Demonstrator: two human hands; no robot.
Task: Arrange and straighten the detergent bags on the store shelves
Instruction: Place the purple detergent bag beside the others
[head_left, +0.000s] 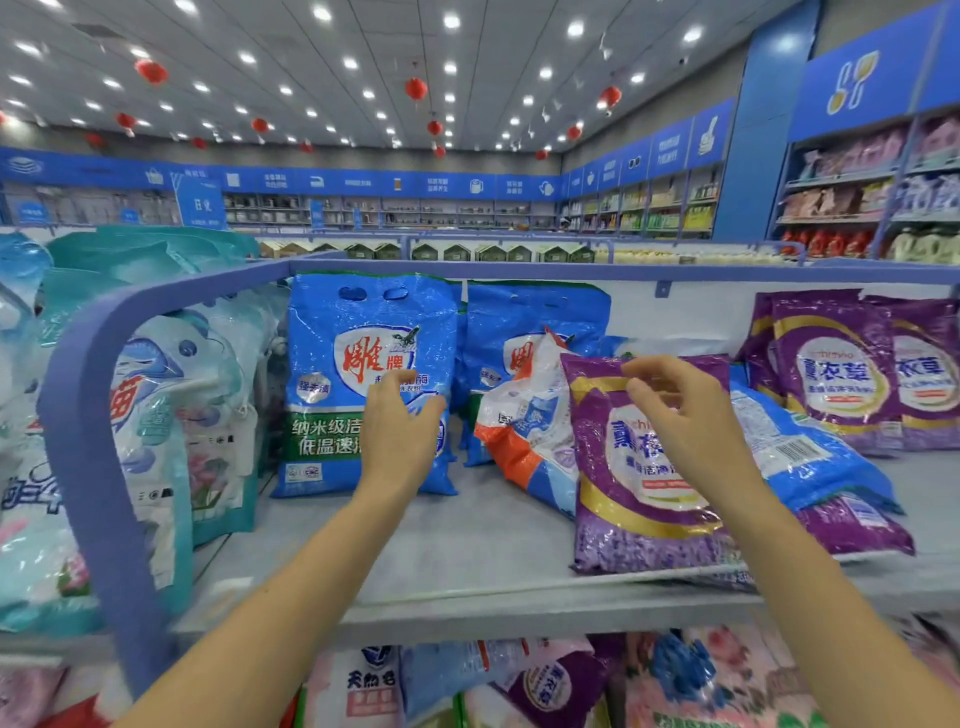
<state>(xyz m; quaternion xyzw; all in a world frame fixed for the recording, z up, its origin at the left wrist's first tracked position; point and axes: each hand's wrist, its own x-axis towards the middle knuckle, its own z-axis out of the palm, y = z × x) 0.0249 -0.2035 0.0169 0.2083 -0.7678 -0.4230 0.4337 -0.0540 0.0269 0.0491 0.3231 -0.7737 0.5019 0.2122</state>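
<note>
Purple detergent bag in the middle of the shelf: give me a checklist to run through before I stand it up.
1. The right hand is free: ok. It hovers at the top edge of the purple bag, holding nothing.
2. The left hand is free: ok. It is open in front of the upright blue bag; whether it touches the bag, cannot tell.
3. The purple bag stands upright: not ok. It leans backward.
4. Neighbours are tidy: not ok. The orange-and-white bag tilts beside it, and a flat blue bag lies behind it.
5. Room on the shelf: ok. Bare shelf shows to the purple bag's left.
</note>
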